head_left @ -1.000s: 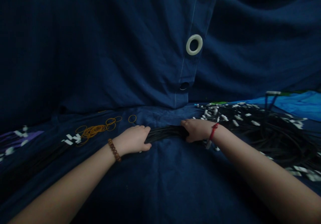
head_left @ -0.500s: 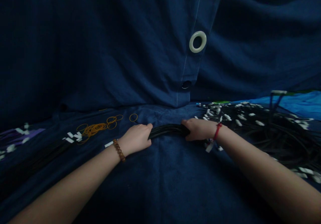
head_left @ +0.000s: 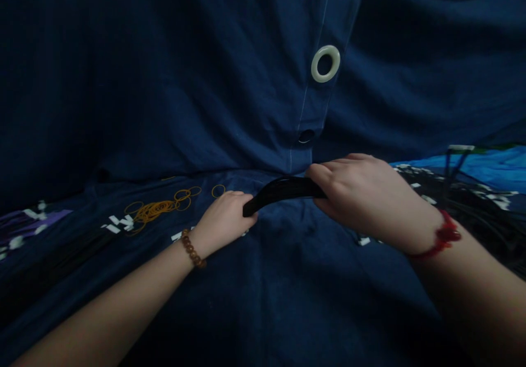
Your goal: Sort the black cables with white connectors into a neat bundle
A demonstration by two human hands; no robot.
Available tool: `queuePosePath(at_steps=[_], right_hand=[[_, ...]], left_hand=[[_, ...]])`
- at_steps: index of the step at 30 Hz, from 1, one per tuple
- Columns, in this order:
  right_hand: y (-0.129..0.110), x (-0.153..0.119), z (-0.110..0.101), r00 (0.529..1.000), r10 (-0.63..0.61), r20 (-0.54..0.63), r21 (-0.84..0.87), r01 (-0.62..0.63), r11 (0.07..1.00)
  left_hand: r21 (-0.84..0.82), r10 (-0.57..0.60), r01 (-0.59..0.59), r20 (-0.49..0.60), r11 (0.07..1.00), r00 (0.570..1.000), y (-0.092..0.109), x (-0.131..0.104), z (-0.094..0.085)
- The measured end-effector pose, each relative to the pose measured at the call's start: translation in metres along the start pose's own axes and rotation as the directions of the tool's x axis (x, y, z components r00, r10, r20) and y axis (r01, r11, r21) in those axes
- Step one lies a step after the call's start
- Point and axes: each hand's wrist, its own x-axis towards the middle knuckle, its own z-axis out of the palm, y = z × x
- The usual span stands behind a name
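A bundle of black cords [head_left: 283, 189] arches between my two hands above the dark blue cloth [head_left: 263, 301]. My left hand [head_left: 228, 213], with a brown bead bracelet at the wrist, is closed round the bundle's left part. Round its right part my right hand [head_left: 353, 194] is wrapped, higher and nearer the camera, with a red bracelet on that wrist. White tags [head_left: 176, 236] show beside my left wrist, and a few more [head_left: 364, 241] lie below my right hand.
Orange rubber bands [head_left: 156, 211] lie in a heap at the left, beside black cords with white tags [head_left: 117, 223]. Purple material [head_left: 49, 220] is at the far left. Black cords with white ends [head_left: 485, 202] and bright blue material [head_left: 493, 167] are at the right.
My right hand has risen and come nearer the camera, lifting the right part of the bundle into a higher arch. My left hand has shifted slightly and keeps its hold.
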Motion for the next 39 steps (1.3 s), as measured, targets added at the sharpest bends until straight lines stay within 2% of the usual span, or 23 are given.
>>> queuePosePath(at_steps=[3,5,7,9,12,15,17,20,23,26,28,31,33,35,37,39], right_hand=[[0.001,-0.002,0.000,0.998,0.055,-0.017,0.010,-0.055,0.998],[0.003,0.001,0.006,0.990,0.124,0.065,0.068,-0.129,0.989],[0.007,0.010,0.019,0.971,0.160,0.178,0.145,-0.187,0.972],[0.016,0.027,0.037,0.949,0.149,0.278,0.211,-0.211,0.954],[0.036,0.066,0.069,0.903,0.099,0.417,0.286,-0.233,0.929],[0.053,0.104,0.102,0.829,0.020,0.559,0.353,-0.260,0.899],[0.058,0.121,0.121,0.773,-0.033,0.633,0.375,-0.268,0.887],[0.056,0.130,0.144,0.706,-0.084,0.703,0.373,-0.266,0.889],[0.050,0.129,0.158,0.693,-0.084,0.716,0.345,-0.247,0.906],[0.049,0.124,0.154,0.727,-0.050,0.685,0.302,-0.221,0.928],[0.055,0.114,0.141,0.779,-0.024,0.626,0.290,-0.204,0.935],[0.073,0.083,0.111,0.891,0.044,0.452,0.290,-0.194,0.937],[0.088,0.051,0.093,0.937,0.112,0.330,0.274,-0.209,0.939],[0.100,0.012,0.082,0.950,0.170,0.262,0.247,-0.237,0.940],[0.106,-0.028,0.080,0.946,0.231,0.229,0.210,-0.280,0.937],[0.105,-0.062,0.084,0.938,0.288,0.195,0.178,-0.323,0.930]], left_hand=[[0.016,-0.023,0.023,-0.036,1.000,0.999,0.002,-0.002,-0.013],[0.029,-0.054,0.054,0.000,0.998,0.999,-0.002,-0.002,-0.021],[0.044,-0.073,0.070,0.086,0.997,0.994,-0.010,0.005,-0.029],[0.063,-0.084,0.073,0.186,0.995,0.979,-0.020,0.022,-0.036],[0.110,-0.135,0.105,0.318,0.988,0.938,-0.038,0.063,-0.041],[0.172,-0.222,0.159,0.455,0.972,0.862,-0.053,0.102,-0.033],[0.208,-0.259,0.177,0.496,0.962,0.829,-0.059,0.117,-0.020],[0.262,-0.278,0.170,0.460,0.950,0.843,-0.064,0.121,0.004],[0.303,-0.262,0.154,0.360,0.941,0.895,-0.067,0.112,0.019],[0.308,-0.218,0.133,0.261,0.942,0.941,-0.067,0.097,0.017],[0.302,-0.172,0.113,0.174,0.947,0.970,-0.059,0.079,0.007],[0.283,-0.061,0.047,0.040,0.958,0.997,-0.030,0.034,-0.013],[0.254,0.048,-0.053,0.027,0.966,0.998,-0.002,-0.009,-0.023],[0.156,0.213,-0.218,0.049,0.963,0.976,0.027,-0.056,-0.021],[0.076,0.358,-0.364,0.079,0.928,0.930,0.053,-0.102,-0.005],[0.012,0.534,-0.538,0.104,0.843,0.839,0.075,-0.138,0.023]])
